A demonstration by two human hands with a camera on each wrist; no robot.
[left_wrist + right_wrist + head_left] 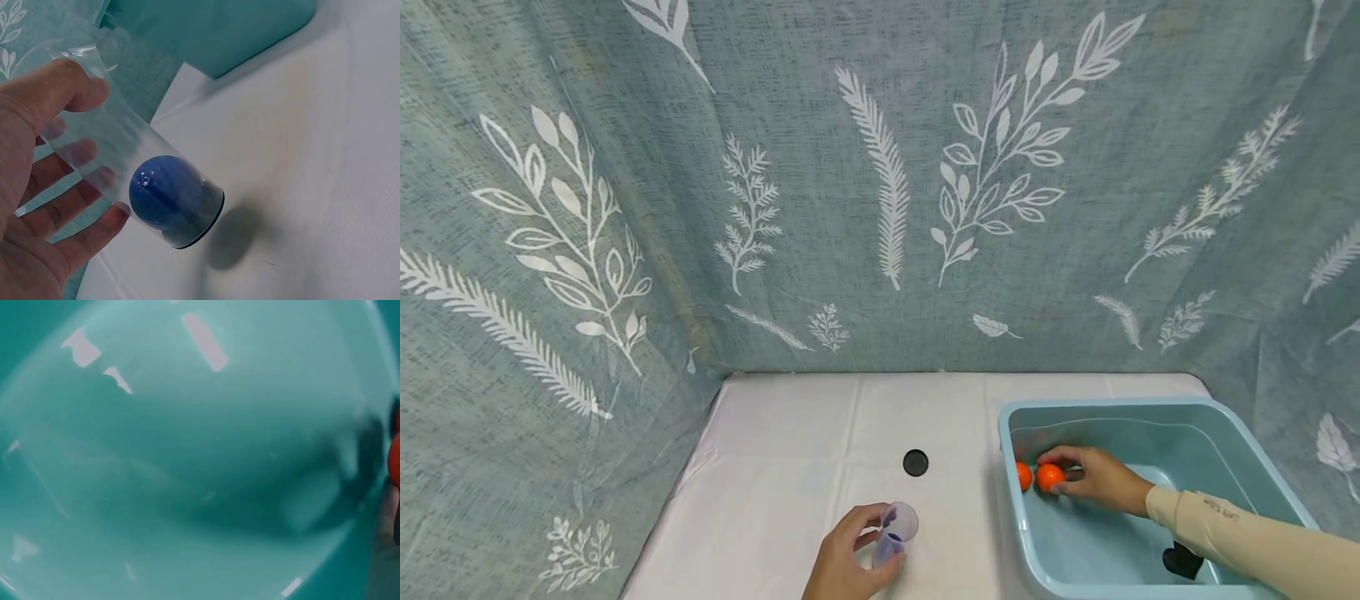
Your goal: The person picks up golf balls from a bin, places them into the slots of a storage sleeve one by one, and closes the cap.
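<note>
My left hand [850, 554] grips a clear plastic tube [125, 140], thumb on one side and fingers round the other. A blue ball [164, 187] sits at the tube's lower end, which has a dark rim. In the left wrist view the tube is tilted above the white tabletop. Inside the light blue bin [1022, 533], my right hand [1101, 479] pinches an orange ball [1049, 477] between thumb and fingers. A second orange ball [1023, 476] lies just left of it, partly hidden by the bin's wall. The right wrist view catches only part of an orange ball [394, 461] at its edge.
A black round disc [915, 462] lies on the white tabletop [790, 475], beyond the left hand. Under the right forearm, a black object [1182, 560] shows inside the bin. A grey-green leaf-patterned cloth [820, 208] hangs behind the table and along its sides.
</note>
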